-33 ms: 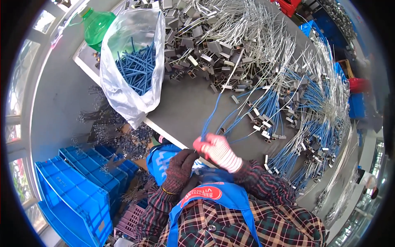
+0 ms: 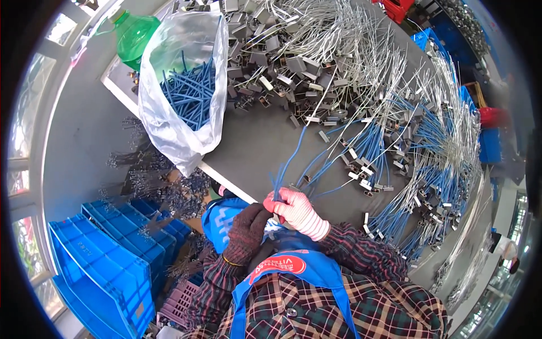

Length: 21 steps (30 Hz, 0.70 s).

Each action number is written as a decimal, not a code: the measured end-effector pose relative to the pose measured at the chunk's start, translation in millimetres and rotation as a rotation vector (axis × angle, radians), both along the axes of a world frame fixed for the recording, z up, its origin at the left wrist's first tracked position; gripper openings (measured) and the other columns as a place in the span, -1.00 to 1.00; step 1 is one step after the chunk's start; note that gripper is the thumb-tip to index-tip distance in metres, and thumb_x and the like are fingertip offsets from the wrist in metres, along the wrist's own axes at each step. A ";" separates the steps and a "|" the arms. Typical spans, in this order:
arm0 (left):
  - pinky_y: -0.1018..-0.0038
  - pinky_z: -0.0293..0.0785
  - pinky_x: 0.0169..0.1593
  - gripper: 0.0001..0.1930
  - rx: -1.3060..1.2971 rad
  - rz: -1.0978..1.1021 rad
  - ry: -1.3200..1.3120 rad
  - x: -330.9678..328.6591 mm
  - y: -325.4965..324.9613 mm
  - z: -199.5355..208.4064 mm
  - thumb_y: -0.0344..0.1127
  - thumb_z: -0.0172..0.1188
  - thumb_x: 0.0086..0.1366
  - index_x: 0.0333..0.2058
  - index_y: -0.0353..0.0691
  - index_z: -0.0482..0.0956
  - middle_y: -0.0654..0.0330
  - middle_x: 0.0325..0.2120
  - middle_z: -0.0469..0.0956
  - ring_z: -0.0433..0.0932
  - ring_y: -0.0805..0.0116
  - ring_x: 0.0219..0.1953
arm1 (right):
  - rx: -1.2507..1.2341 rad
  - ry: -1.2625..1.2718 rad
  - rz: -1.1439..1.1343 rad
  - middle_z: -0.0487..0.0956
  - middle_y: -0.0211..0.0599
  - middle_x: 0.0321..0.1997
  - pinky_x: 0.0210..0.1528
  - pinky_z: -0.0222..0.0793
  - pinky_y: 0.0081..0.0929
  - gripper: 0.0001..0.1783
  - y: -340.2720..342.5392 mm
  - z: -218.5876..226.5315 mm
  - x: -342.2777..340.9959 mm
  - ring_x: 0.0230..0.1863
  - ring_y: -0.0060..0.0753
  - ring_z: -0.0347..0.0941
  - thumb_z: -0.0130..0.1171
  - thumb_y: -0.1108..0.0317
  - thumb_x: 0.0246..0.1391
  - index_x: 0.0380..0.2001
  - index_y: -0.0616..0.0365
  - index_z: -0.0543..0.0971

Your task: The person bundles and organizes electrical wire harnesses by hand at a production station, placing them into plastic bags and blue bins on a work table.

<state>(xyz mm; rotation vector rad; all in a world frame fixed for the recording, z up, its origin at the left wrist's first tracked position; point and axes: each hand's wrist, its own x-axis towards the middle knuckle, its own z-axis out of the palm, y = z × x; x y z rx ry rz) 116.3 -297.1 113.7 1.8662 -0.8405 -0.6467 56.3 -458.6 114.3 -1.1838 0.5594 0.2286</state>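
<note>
Head camera, looking down, and the clear plastic bag (image 2: 183,150) stands wide-mouthed at the edge of the grey worktop (image 2: 251,141), a heap of short blue tubes (image 2: 192,93) plain to see inside it! Right behind it, a green bottle (image 2: 135,42), contents hard to make out. Down on the left, blue crates (image 2: 101,248) crowd together, the nearest tipped with its mouth facing forward, and a purple slatted basket (image 2: 178,302) sits just beside them. A red bin (image 2: 395,8) peeks in at the top right.

On to the lettering: the blue apron (image 2: 333,277) carries a red oval badge (image 2: 288,264) with pale characters, and the near crate shows small, faint marks, too slight to read.

And here are the hands! The right hand (image 2: 297,213), in a red-and-white glove, has its fingers pinched around a few blue sleeves (image 2: 278,179), their ends poking up over the worktop's front edge. The left hand (image 2: 248,226), dark-gloved, is right beside it, fingers curled; whether it grips anything, I can't tell. Beyond them, grey blocks (image 2: 296,65) trail silver wires (image 2: 344,34), and many wires to the right wear blue sleeving.
</note>
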 end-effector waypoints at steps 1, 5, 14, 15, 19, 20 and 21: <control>0.33 0.49 -0.31 -0.72 -0.084 -0.075 -0.279 3.7 -0.1 -4.5 -0.50 0.09 0.00 -0.23 -0.33 0.48 -0.03 -0.35 0.48 0.52 0.05 -0.32 | 0.040 -0.029 -0.004 0.46 -0.49 -0.50 -0.57 0.23 -0.76 -0.83 0.5 -4.7 -3.5 -0.54 -0.74 0.33 0.13 0.29 0.13 -0.34 0.19 0.54; 0.52 0.37 -0.51 -0.84 -0.092 -0.104 -0.122 17.0 -2.5 2.8 -0.50 0.03 0.12 -0.30 -0.29 0.52 0.11 -0.43 0.49 0.45 0.37 -0.55 | 0.114 -0.075 -0.017 0.55 -0.40 -0.41 -0.46 0.34 -0.72 -0.75 -25.1 3.9 0.5 -0.49 -0.67 0.42 0.13 0.27 0.14 -0.26 0.26 0.54; 0.55 0.35 -0.52 -0.84 -0.029 -0.300 0.116 16.8 0.4 8.4 -0.45 0.04 0.13 -0.30 -0.30 0.51 0.15 -0.43 0.48 0.41 0.46 -0.58 | 0.009 -0.312 -0.585 0.55 -0.29 -0.35 -0.61 0.28 -0.67 -0.65 -133.2 34.9 30.7 -0.45 -0.52 0.47 0.15 0.13 0.12 -0.19 0.20 0.51; 0.55 0.36 -0.51 -0.84 0.066 -0.146 0.499 18.1 -5.1 20.7 -0.40 0.04 0.15 -0.31 -0.31 0.51 0.17 -0.48 0.47 0.41 0.46 -0.58 | 0.029 -0.297 -0.520 0.54 -0.29 -0.36 -0.62 0.28 -0.66 -0.65 -135.3 36.1 29.7 -0.48 -0.52 0.47 0.16 0.12 0.11 -0.21 0.20 0.51; 0.53 0.39 -0.45 -0.77 -0.031 0.075 0.893 27.2 -34.3 53.2 -0.27 0.02 0.22 -0.34 -0.34 0.53 0.21 -0.58 0.47 0.46 0.44 -0.54 | 0.160 -0.197 -0.345 0.53 -0.30 -0.44 -0.67 0.23 -0.69 -0.69 -111.0 35.8 30.8 -0.65 -0.52 0.38 0.20 0.16 0.08 -0.29 0.20 0.50; 0.53 0.39 -0.45 -0.77 -0.030 0.076 0.891 28.6 -34.9 51.3 -0.27 0.02 0.22 -0.34 -0.34 0.53 0.21 -0.58 0.47 0.46 0.44 -0.54 | 0.308 -0.227 -0.355 0.53 -0.31 -0.43 -0.61 0.29 -0.70 -0.72 -104.4 34.4 28.5 -0.59 -0.51 0.42 0.22 0.20 0.07 -0.31 0.20 0.50; 0.53 0.39 -0.44 -0.77 0.000 0.069 0.779 30.4 -34.9 48.3 -0.28 0.02 0.21 -0.36 -0.35 0.53 0.19 -0.59 0.48 0.48 0.43 -0.52 | 0.304 -0.265 -0.374 0.53 -0.31 -0.43 -0.58 0.33 -0.67 -0.73 -111.4 28.1 28.3 -0.55 -0.50 0.43 0.22 0.21 0.06 -0.31 0.20 0.50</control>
